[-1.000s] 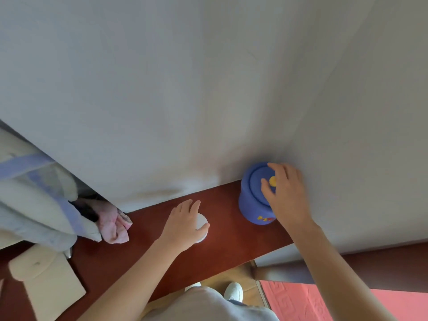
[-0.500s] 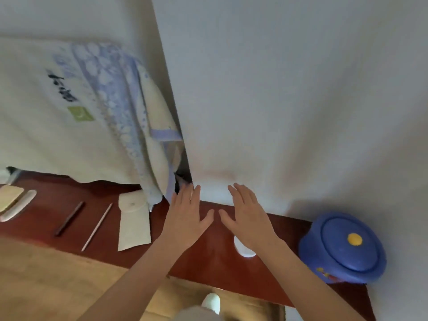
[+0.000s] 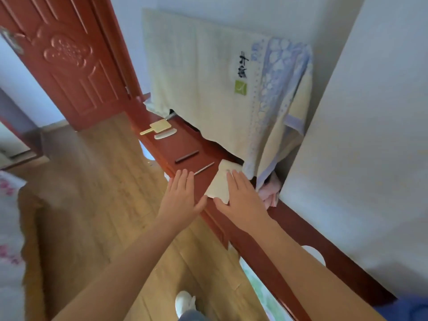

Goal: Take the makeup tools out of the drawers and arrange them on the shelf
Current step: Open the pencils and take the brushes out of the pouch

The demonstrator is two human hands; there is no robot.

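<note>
Left hand (image 3: 181, 198): centre of the frame, palm down, fingers straight and side by side, thumb spread toward the other hand. It holds nothing and lies over the shelf's front edge, fingertips just beside the lower end of the thin stick.
Right hand (image 3: 240, 200): just right of the left, also flat, fingers straight, empty. It lies over the pouch's right side; whether it touches cannot be told.
Shelf (image 3: 185, 144): a red-brown ledge running from upper centre down to the lower right corner.
Mirror (image 3: 159, 126): a cream hand mirror, farthest up the shelf, handle pointing left.
Comb (image 3: 165, 135): white and curved, just below the mirror.
Dark stick (image 3: 186, 156): lies flat at mid-shelf, apart from the comb.
Thin stick (image 3: 205, 168): pale, parallel to the dark stick and just below it.
Pouch (image 3: 217, 184): cream and flat, between the thin stick and the pink cloth.
White disc (image 3: 315, 253): on the shelf at lower right, partly hidden behind the right forearm.
Towel (image 3: 203, 89): pale with a blue border, hanging above the shelf.
Pink cloth (image 3: 271, 193): bunched under the towel's right end.
Door (image 3: 69, 61): red-brown, upper left.
Floor (image 3: 104, 181): wood planks, left and bottom.
</note>
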